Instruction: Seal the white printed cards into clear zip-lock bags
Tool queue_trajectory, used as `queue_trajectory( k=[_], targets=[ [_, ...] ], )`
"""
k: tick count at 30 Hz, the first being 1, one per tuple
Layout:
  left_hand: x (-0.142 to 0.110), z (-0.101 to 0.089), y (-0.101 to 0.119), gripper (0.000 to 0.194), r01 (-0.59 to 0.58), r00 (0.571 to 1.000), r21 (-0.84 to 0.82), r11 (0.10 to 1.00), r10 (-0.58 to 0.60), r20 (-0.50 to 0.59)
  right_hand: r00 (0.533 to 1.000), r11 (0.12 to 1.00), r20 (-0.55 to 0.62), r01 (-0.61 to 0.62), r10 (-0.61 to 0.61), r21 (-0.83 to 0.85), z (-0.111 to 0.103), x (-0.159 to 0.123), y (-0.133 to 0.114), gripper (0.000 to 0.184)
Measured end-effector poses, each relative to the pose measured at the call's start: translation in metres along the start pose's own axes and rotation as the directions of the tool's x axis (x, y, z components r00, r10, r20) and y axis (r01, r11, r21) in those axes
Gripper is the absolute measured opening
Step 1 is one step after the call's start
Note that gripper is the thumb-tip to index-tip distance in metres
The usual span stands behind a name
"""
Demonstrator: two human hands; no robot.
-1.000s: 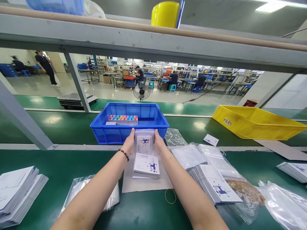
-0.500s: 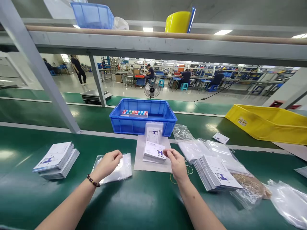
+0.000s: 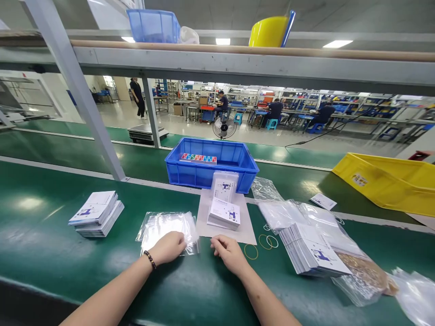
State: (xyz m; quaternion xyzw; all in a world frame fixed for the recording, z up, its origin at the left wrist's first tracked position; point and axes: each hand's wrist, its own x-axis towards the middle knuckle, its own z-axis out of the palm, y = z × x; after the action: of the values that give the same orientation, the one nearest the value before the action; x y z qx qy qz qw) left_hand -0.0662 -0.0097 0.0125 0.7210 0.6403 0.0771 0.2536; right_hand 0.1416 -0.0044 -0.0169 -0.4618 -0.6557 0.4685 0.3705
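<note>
My left hand (image 3: 169,247) rests over the near right part of a small pile of clear plastic bags (image 3: 159,228). Its fingers are curled and the tips are hidden, so whether they pinch a bag does not show. My right hand (image 3: 230,253) hovers by the near edge of a sheet of cardboard (image 3: 246,226), fingers drawn in, nothing visible in them. On that cardboard lies a stack of white printed booklets (image 3: 224,212). Behind it, a plastic-wrapped booklet pack (image 3: 224,184) leans against the blue bin (image 3: 190,174).
Another booklet stack (image 3: 97,213) sits at left, a fanned one (image 3: 312,249) at right. Rubber bands (image 3: 251,251) lie beside the cardboard. More plastic bags (image 3: 283,215), a bag of brown bands (image 3: 363,271) and a yellow bin (image 3: 387,181) occupy the right. A metal post (image 3: 84,99) rises at left.
My right hand has drawn back from the booklet stack toward me. My left hand has come nearer and lower over the plastic bags. The view has shifted left.
</note>
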Motion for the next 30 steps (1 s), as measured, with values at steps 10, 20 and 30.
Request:
queue_trajectory(
  k=[10, 20, 30],
  targets=[
    [0.015, 0.026, 0.059, 0.038, -0.133, 0.988, -0.497, 0.858, 0.155, 0.003, 0.953, 0.824, -0.046, 0.233, -0.298, -0.517, -0.003, -0.006, 0.011, 0.035],
    [0.034, 0.052, 0.061, 0.028, 0.019, 1.0, -0.809, 0.588, -0.007, 0.018, 0.963, 0.793, 0.004, 0.225, -0.27, -0.566, -0.005, -0.007, -0.003, 0.022],
    [0.023, 0.051, 0.058, 0.029, -0.101, 0.994, -0.686, 0.72, 0.1, -0.041, 0.955, 0.79, -0.058, 0.205, -0.29, -0.577, -0.001, -0.004, 0.003, 0.025]
  ],
)
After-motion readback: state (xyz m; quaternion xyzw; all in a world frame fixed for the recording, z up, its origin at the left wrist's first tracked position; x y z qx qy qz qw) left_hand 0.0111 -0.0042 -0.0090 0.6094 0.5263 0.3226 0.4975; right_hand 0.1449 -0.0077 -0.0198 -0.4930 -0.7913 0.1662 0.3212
